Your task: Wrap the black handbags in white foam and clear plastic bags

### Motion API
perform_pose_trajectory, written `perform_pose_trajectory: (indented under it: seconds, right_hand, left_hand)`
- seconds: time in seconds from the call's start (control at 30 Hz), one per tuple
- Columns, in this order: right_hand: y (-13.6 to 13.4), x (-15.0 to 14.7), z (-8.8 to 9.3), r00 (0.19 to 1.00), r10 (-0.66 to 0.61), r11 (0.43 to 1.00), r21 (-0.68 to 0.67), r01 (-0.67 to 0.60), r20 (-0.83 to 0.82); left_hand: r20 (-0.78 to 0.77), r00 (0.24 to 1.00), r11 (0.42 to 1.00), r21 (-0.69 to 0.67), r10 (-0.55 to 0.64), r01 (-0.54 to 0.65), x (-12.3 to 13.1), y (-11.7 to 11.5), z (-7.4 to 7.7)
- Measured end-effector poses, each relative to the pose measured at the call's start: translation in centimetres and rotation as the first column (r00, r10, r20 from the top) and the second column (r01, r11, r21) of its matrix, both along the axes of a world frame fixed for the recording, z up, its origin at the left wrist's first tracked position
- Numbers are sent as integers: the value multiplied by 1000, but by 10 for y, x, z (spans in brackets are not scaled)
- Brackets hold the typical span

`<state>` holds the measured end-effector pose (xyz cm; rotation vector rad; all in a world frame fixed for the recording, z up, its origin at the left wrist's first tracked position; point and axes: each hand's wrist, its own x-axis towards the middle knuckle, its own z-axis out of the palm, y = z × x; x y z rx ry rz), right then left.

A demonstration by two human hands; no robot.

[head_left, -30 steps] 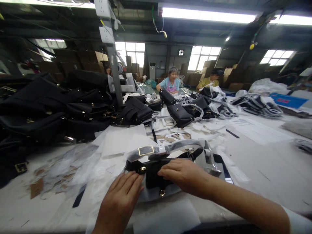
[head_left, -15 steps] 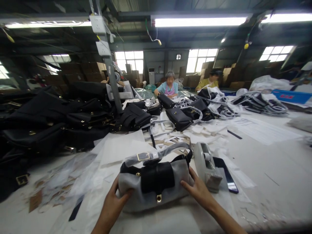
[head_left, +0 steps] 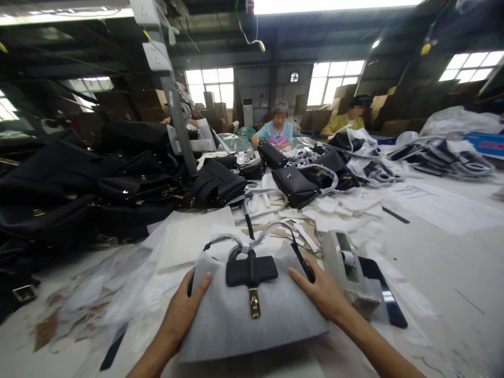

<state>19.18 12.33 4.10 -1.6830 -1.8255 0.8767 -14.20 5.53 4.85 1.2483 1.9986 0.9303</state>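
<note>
My left fingers (head_left: pixel 203 285) and right fingers (head_left: pixel 301 279) grip the bag (head_left: pixel 263 269) by its sides, before me at the surface (head_left: pixel 437 257), left of the tape dispenser (head_left: pixel 331 257). It looks light and soft; the thin wrap (head_left: pixel 220 317) may slip or crease, so the sides seem the best hold.

Windows (head_left: pixel 210 86) and a tube light (head_left: pixel 334 5) glare white against the dim roof (head_left: pixel 220 39), the gold clasp (head_left: pixel 255 304) glints, the heaped black bags (head_left: pixel 51 181) lose detail in shadow, and wide-angle distortion stretches the soft edges
</note>
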Motion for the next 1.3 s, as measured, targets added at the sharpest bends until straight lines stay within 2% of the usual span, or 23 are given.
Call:
perform_pose_trajectory:
  seconds: [0.1, 0.27, 0.37, 0.43, 0.47, 0.5, 0.53, 0.6, 0.63, 0.67, 0.7, 0.77, 0.9, 1.0, 1.1, 1.2, 1.3]
  right_hand:
    - [19, -3, 0, 997, 61, 998, -21, -60, 52]
    - [42, -4, 1, 950, 191, 974, -167, -152, 247]
    - [45, -4, 11, 928, 208, 973, -159, -165, 310]
    - [40, -6, 25, 916, 157, 988, -59, -146, 370]
    - [36, -7, 34, 906, 143, 986, 25, -166, 399]
    - [30, -9, 42, 895, 157, 968, 115, -223, 418]
    - [23, -12, 50, 878, 214, 928, 191, -320, 428]
    - [8, -20, 62, 793, 430, 785, 254, -565, 432]
    - [2, -24, 65, 723, 538, 701, 245, -670, 434]
    - [-4, -28, 66, 652, 617, 627, 225, -746, 441]
    - [-8, -32, 65, 595, 663, 575, 200, -793, 454]
    - [-13, -37, 56, 541, 679, 543, 156, -825, 496]
    - [-15, -38, 25, 528, 630, 558, 140, -818, 569]
    - [-20, -37, -5, 529, 586, 539, 192, -820, 614]
    - [-27, -34, -32, 543, 563, 549, 209, -809, 624]
    - [-32, -30, -40, 555, 615, 571, 168, -803, 560]
    - [-32, -27, -34, 545, 695, 564, 115, -818, 470]
  left_hand:
    - [-85, 996, 997, -76, -37, 30, -6, 20, -5]
    - [-225, 968, 987, -135, -112, 83, -18, 43, -18]
    - [-327, 927, 978, -160, -182, 135, -23, 47, -7]
    - [-439, 874, 978, -106, -208, 180, -22, 43, 10]
    - [-512, 827, 969, -51, -233, 242, -20, 40, 20]
    - [-593, 755, 937, 5, -278, 349, -16, 36, 28]
    - [-664, 669, 877, 41, -334, 479, -11, 30, 35]
    - [-752, 481, 702, 35, -451, 712, 1, 18, 41]
    - [-764, 412, 628, 12, -497, 778, 8, 12, 40]
    - [-769, 361, 578, -14, -528, 816, 14, 6, 37]
    - [-775, 326, 554, -37, -541, 832, 19, 1, 32]
    - [-794, 284, 546, -72, -538, 835, 26, -6, 19]
    - [-867, 224, 537, -59, -445, 841, 26, -10, -12]
    - [-933, 159, 516, -32, -322, 856, 23, -12, -35]
    - [-963, 128, 513, -12, -236, 858, 24, -21, -52]
    - [-941, 154, 533, -32, -301, 845, 29, -34, -57]
    - [-910, 182, 543, -55, -373, 838, 34, -41, -59]
